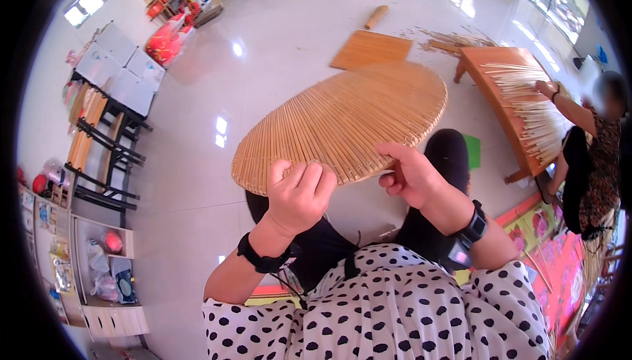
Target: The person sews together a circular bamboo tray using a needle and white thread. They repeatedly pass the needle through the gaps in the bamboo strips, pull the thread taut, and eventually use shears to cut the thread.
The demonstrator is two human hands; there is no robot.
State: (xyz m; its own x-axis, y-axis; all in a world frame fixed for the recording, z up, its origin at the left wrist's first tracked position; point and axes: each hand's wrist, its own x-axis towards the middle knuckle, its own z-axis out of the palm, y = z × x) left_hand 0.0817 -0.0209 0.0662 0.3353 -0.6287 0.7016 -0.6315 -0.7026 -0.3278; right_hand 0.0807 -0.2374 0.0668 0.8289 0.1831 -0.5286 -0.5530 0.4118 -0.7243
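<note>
A wide round mat of thin bamboo strips (342,119) is held up in front of me, tilted, its strips bound along the rim. My left hand (299,189) is closed on the near rim, fingers curled over the edge. Farther right, my right hand (411,175) pinches the same rim between thumb and fingers. Part of the right fingers is hidden beneath the edge. My black-clad knees show under the mat. A dark band with a box-like device sits on each wrist.
At the right a low wooden table (510,113) bears many pale strips (526,96), and a seated person's hand (545,88) touches them. A wooden board (372,50) and scattered strips (454,38) lie on the floor ahead. Stacked black-legged benches (102,142) and a shelf (115,317) line the left.
</note>
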